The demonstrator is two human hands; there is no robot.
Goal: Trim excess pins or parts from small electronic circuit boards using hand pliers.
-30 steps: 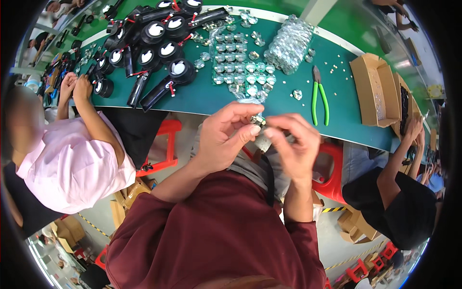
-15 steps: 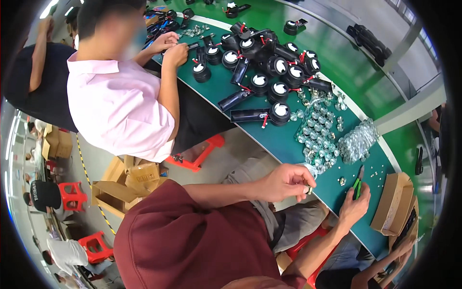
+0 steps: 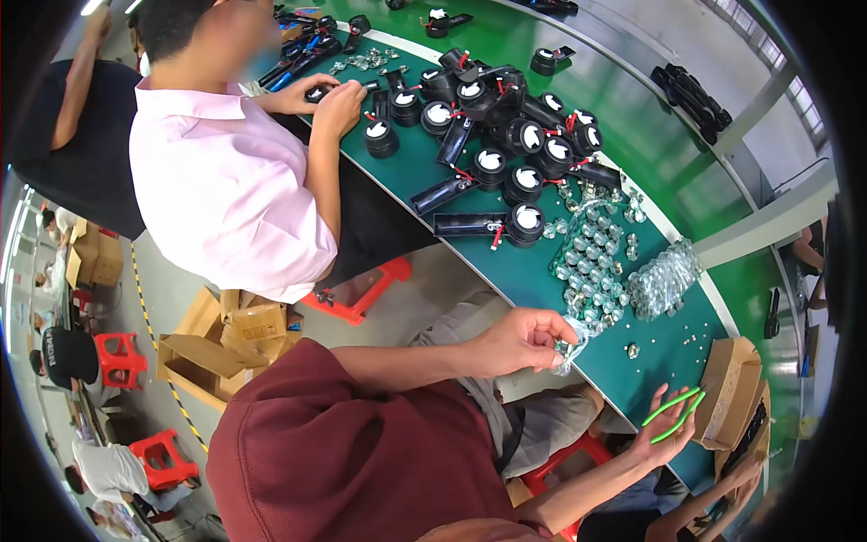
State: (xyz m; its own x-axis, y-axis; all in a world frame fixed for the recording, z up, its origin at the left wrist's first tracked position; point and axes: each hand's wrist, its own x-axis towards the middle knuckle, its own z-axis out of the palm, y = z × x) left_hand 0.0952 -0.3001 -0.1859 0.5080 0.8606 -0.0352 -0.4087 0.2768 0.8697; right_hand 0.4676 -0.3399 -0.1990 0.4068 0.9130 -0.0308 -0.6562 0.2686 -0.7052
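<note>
Lighting: bright, even, overhead; soft shadows. Glare: sheen on green table [image 3: 632,126]. Distortion: strong fisheye bending at edges; black corners. Focus: centre sharp, rim soft; one face blurred.

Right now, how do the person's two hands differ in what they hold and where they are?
The left hand pinches a small clear part at the near table edge; the right hand grips green-handled pliers farther right, beside a cardboard box. The left hand sits higher in view, the right hand lower. Both are bare.
</note>
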